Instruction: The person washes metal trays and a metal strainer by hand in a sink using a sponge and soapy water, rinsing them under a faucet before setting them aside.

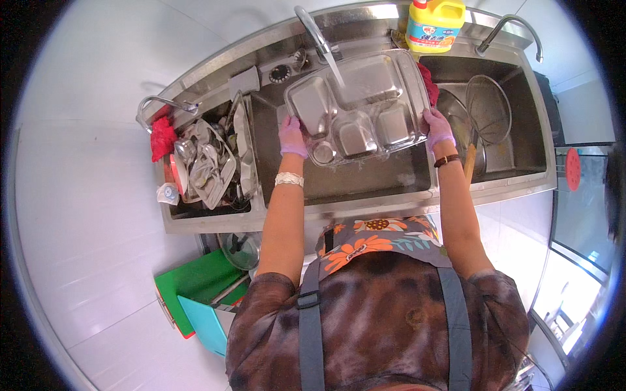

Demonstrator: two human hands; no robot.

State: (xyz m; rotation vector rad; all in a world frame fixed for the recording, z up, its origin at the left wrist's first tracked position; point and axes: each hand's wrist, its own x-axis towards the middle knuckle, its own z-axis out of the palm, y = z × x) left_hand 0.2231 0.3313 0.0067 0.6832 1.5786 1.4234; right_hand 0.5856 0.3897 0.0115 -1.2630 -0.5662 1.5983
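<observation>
A stainless steel compartment tray is held tilted above the middle sink basin. My left hand, in a thin purple glove, grips its left edge. My right hand, gloved alike, holds the right edge. From the middle faucet a stream of water falls onto the tray's large upper compartment. The tray looks wet, with drops along its lower rim. My fingers beneath the tray are hidden.
The left basin holds piled metal trays and utensils. In the right basin lie a round mesh strainer and a wooden handle. A yellow detergent jug stands on the back ledge. Red cloths hang at left; green and blue boards lean below.
</observation>
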